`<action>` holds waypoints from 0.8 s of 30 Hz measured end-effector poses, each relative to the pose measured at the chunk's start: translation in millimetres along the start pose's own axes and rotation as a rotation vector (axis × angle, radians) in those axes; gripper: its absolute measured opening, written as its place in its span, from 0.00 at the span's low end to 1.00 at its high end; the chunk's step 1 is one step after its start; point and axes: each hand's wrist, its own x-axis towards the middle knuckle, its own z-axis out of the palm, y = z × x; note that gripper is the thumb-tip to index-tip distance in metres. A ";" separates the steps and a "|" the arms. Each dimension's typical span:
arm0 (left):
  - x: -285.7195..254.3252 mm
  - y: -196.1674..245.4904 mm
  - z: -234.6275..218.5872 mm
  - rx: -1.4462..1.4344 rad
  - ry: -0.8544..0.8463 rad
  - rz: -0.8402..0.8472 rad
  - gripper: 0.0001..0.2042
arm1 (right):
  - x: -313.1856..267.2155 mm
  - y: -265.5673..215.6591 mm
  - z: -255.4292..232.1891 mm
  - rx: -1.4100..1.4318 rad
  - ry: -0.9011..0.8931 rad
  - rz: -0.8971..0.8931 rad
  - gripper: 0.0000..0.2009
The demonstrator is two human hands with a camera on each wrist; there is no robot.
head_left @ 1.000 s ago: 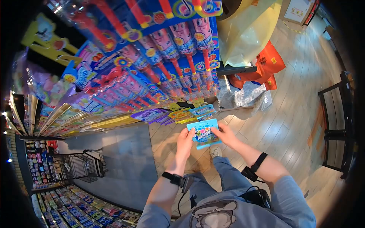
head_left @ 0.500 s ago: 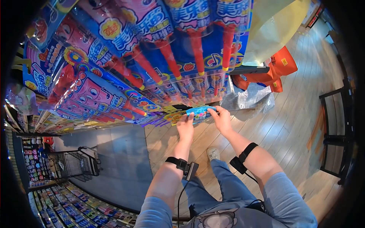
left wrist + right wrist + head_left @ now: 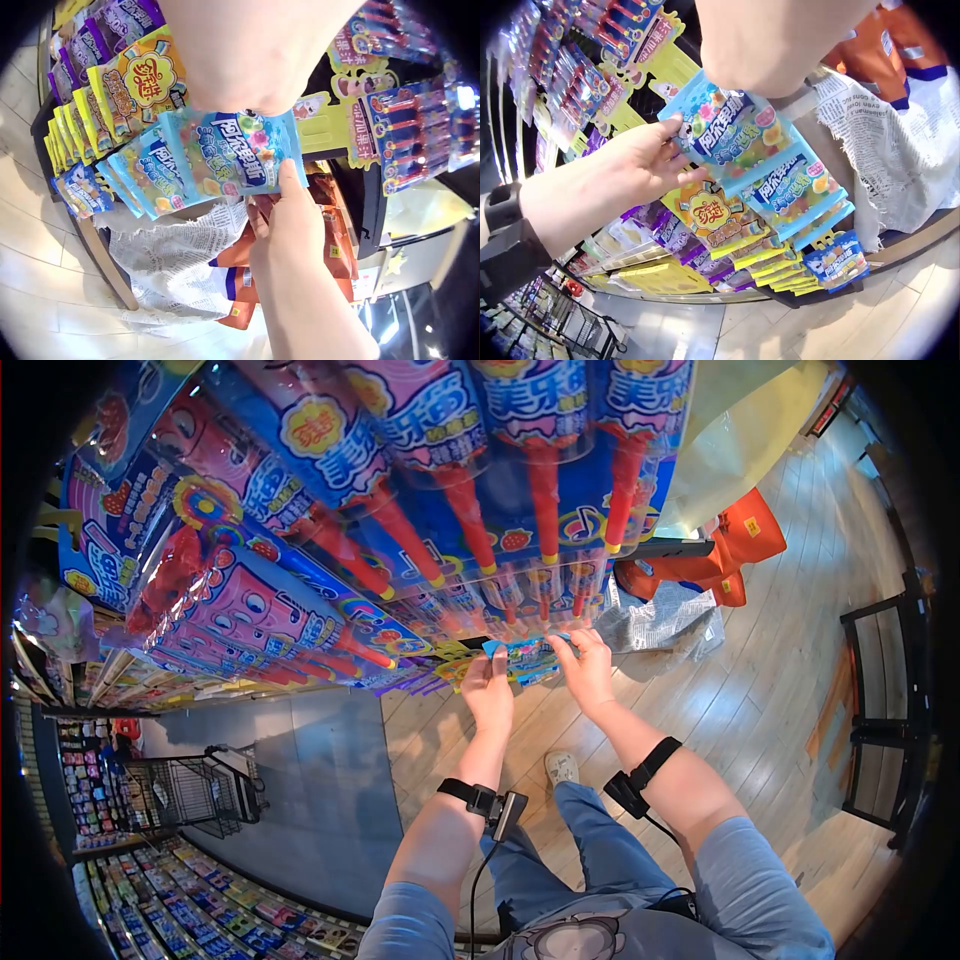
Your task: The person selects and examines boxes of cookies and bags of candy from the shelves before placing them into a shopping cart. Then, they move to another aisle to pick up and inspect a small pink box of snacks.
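Note:
A light blue candy bag [image 3: 236, 154] with fruit pictures is held between both hands, in front of a row of similar blue bags [image 3: 791, 187]. My left hand [image 3: 490, 698] pinches one side edge, thumb on the printed face and fingers behind it, as the right wrist view shows. On the opposite edge my right hand [image 3: 588, 672] pinches a corner, its thumb over the front in the left wrist view. The held bag overlaps the front bag of the row. In the head view the candy display hides much of it.
Yellow candy bags [image 3: 142, 82] and purple bags [image 3: 120, 26] hang beside the blue row. Blister packs with red sticks [image 3: 460, 510] jut out above the hands. Crumpled newsprint wrapping [image 3: 660, 622] and orange bags [image 3: 745, 540] lie to the right. A shopping cart [image 3: 195, 790] stands at left.
Both hands have moved forward with the blue bag, from in front of the body up to the hanging row under the display. The head view has come closer to the blister packs.

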 end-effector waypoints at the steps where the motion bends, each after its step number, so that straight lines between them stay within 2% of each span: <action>1: 2.2 -4.9 2.2 -0.063 0.007 0.025 0.09 | 0.0 1.9 1.8 -0.001 0.001 -0.001 0.08; 3: 6.5 -14.5 2.7 -0.129 0.014 0.050 0.10 | -1.0 6.5 5.4 -0.045 -0.006 0.022 0.09; 8: 12.3 -23.7 -1.4 -0.003 -0.009 0.000 0.13 | -2.2 9.0 8.3 -0.062 -0.038 0.056 0.09; 10: 11.5 -22.8 -1.2 -0.041 -0.020 -0.002 0.13 | -3.0 11.8 9.0 -0.063 -0.054 0.070 0.08; 16: 0.8 -6.3 -6.8 -0.045 -0.142 0.084 0.09 | -10.1 20.4 -3.6 0.046 -0.076 -0.060 0.06; 18: -2.8 0.8 -5.0 -0.061 -0.175 0.131 0.09 | -10.8 17.6 -9.0 0.084 -0.112 0.046 0.05; 19: -3.7 3.4 -3.8 -0.015 -0.197 0.126 0.10 | -10.8 18.5 -9.5 0.084 -0.111 0.045 0.05; 21: -4.5 7.8 -2.1 0.030 -0.218 0.123 0.10 | -10.7 20.3 -9.8 0.251 -0.148 0.144 0.05; 24: -4.5 7.9 -0.4 0.069 -0.225 0.150 0.12 | -10.6 19.8 -10.9 0.340 -0.182 0.168 0.05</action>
